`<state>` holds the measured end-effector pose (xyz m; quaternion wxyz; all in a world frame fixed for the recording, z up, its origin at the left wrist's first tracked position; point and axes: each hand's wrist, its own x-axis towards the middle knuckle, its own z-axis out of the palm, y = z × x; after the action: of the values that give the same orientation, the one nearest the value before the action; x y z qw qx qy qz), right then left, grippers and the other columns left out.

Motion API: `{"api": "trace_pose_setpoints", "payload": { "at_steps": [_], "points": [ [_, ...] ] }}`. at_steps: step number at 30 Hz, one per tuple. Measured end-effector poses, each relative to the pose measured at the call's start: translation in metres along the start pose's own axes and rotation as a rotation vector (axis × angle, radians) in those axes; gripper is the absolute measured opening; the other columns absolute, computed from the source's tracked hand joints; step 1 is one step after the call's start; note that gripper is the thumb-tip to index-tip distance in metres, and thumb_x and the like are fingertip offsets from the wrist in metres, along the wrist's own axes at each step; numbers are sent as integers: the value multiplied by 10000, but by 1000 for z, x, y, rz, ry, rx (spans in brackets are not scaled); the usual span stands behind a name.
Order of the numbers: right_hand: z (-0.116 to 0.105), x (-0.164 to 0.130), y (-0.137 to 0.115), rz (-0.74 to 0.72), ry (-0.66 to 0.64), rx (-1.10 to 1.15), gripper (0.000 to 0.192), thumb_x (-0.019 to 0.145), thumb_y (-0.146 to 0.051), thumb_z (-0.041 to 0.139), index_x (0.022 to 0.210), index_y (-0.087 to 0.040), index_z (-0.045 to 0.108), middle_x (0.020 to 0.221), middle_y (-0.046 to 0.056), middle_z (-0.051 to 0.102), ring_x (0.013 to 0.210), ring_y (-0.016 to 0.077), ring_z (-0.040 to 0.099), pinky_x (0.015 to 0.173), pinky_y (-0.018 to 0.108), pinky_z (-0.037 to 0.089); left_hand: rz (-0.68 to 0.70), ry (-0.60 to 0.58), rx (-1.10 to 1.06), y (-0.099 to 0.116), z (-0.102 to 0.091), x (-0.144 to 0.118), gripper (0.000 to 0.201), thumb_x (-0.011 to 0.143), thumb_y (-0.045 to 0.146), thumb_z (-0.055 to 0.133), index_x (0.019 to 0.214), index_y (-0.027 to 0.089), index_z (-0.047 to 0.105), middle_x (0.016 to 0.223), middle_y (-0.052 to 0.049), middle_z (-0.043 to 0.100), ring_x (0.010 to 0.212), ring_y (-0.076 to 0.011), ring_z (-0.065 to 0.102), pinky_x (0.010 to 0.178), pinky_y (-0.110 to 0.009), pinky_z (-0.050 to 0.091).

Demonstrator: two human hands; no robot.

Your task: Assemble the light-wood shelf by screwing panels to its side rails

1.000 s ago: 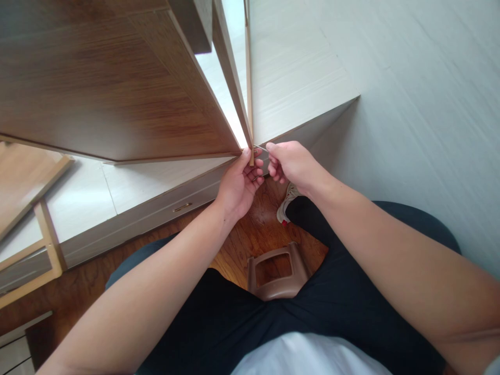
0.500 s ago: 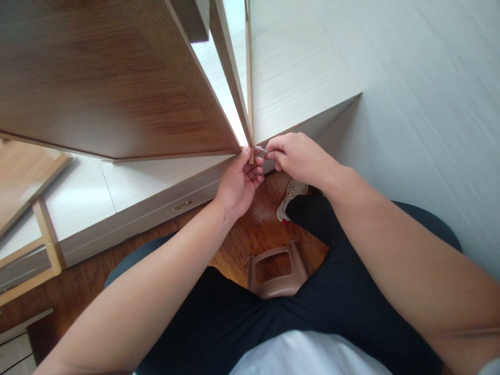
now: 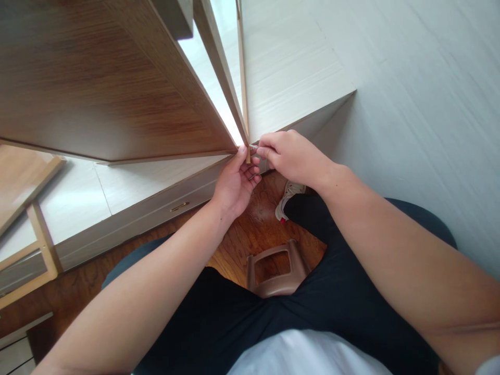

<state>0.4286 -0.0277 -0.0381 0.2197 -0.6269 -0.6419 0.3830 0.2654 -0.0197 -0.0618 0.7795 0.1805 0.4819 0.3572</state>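
In front of me stand wooden parts of a piece of furniture: a broad brown panel and, to its right, slim wooden legs that meet at their near ends. My left hand grips the near end of the slanting wooden leg, thumb on its left side and fingers curled on the right. From the right, my right hand pinches a small, thin silvery metal piece against the side of that leg end. Its exact kind is too small to make out, and my fingertips partly cover it.
The furniture rests on a pale ledge with a drawer handle in its front. At left lie a wooden board and a light wooden frame. A brown plastic stool shows between my legs; a pale wall rises at right.
My right hand has come slightly closer to the leg end, and less of the metal piece shows. The left hand keeps its grip. The whole view has shifted a little.
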Motion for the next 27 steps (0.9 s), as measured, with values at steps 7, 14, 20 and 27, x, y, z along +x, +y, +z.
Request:
{"api": "trace_pose_setpoints", "payload": {
  "at_steps": [7,14,20,27],
  "points": [
    [1,1,-3,-17,18,41,268,995,-192,614,741,-205,697,662,29,593,734,199,518,722,340,313,0,4,22,0,1,0,298,942,456,778,842,187,699,713,29,658,581,-48,567,572,-174,440],
    [-2,1,1,-22,25,50,269,949,-199,645,683,-203,679,671,41,595,727,202,481,717,354,278,2,-3,16,0,1,-1,280,938,447,782,858,186,717,705,33,660,580,-51,559,571,-183,441],
    [-2,1,-2,-27,15,-10,244,977,-226,629,755,-200,726,715,56,642,744,212,515,723,358,302,9,0,16,0,0,0,298,930,458,791,847,185,706,707,32,660,580,-51,561,571,-179,438],
    [-2,2,0,-43,17,-75,267,993,-250,598,756,-203,711,721,65,638,743,211,515,719,369,306,7,4,26,0,0,0,330,919,487,800,835,187,693,712,30,660,580,-51,559,569,-177,437]
  ]
}}
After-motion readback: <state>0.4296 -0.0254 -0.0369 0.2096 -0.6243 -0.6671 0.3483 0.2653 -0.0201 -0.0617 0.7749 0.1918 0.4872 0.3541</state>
